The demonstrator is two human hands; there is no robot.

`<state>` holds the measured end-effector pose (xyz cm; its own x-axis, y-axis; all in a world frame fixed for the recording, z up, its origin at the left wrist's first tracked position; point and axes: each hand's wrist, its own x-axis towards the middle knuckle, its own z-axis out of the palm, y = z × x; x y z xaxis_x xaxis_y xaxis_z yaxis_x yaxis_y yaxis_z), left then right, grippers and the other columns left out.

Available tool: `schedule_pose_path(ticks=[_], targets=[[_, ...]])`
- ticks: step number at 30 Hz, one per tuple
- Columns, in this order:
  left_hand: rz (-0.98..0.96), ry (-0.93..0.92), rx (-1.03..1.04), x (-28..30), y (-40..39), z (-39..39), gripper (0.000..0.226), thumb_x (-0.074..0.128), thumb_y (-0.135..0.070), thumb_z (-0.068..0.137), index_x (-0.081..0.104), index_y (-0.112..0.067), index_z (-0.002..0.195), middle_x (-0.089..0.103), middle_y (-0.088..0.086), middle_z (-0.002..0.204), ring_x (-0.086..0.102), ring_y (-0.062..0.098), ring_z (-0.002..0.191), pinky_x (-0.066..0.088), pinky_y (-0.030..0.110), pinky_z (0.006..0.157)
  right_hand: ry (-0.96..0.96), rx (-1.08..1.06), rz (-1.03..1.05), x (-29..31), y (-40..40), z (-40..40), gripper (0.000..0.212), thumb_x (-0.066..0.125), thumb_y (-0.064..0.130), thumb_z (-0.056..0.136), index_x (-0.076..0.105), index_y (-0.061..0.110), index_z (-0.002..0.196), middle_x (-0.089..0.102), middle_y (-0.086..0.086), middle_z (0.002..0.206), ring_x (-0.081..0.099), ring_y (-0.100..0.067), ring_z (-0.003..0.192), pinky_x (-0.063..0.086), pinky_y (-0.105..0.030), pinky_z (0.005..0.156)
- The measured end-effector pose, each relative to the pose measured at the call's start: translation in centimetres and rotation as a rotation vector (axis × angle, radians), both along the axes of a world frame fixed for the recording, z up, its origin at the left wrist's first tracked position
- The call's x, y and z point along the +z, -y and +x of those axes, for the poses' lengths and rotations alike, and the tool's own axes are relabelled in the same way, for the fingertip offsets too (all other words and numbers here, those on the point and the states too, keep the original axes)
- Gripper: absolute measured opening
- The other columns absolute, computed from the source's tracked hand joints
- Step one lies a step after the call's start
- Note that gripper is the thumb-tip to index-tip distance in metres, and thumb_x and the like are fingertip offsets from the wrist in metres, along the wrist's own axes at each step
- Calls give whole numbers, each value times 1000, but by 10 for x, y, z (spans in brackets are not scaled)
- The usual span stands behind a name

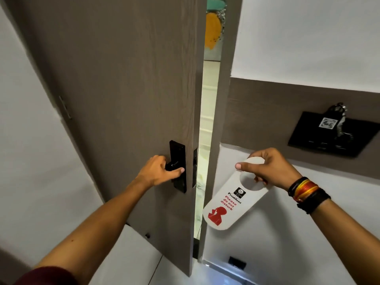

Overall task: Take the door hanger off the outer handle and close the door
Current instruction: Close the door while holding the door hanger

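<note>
The grey-brown door (127, 83) stands slightly ajar, with a narrow bright gap along its right edge. My left hand (160, 171) grips the black inner handle (172, 166) on its black lock plate (178, 153). My right hand (267, 167) holds a white door hanger (228, 204) by its top loop, to the right of the door and clear of it. The hanger reads "Please do not disturb" in red with a red figure. The outer handle is hidden behind the door.
The door frame (213, 140) stands just right of the gap. A black wall panel (320, 138) with a key card holder hangs on the right wall. A small black socket (237, 262) sits low on that wall. White wall lies to the left.
</note>
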<state>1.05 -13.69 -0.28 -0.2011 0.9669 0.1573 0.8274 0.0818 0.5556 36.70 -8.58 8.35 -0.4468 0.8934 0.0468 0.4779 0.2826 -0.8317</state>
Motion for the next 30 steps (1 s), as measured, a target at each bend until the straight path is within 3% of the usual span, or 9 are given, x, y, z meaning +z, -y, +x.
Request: schedule_pose_path(ticks=[6,11,14,17,30], targets=[[125,121,163,-13,-45,27,73,60,-86,60,28,-20,56,31,-6,52,30,13,47,22,29,46,3,-94,8,-3,0,20,43,83,64,67,79,22,72,70,-19,61,65,-20,49,48,-32,43],[150,101,220,-13,-77,39,72,75,-68,78,30,-18,52,34,-4,47,35,16,45,22,30,47,-20,-150,-9,0,-3,29,49,85,64,61,79,16,73,62,-3,49,65,-18,48,44,-24,36],[182,174,231,-22,-89,44,71,76,-65,81,33,-16,53,38,0,50,38,21,49,29,32,50,-27,-167,-5,1,-6,29,50,83,66,59,79,18,73,63,-2,48,66,-16,47,45,-24,36],[238,247,285,-28,-94,53,72,76,-63,82,28,-19,51,32,-3,47,31,17,45,25,32,48,-25,-162,-6,-1,-9,25,46,84,63,61,78,18,72,61,0,45,66,-15,47,44,-23,36],[270,299,381,-31,-125,67,69,70,-73,79,36,-22,48,37,-9,43,37,7,40,22,22,47,-40,-94,15,4,-29,-3,39,85,60,66,78,22,69,60,1,44,65,-18,48,45,-25,37]])
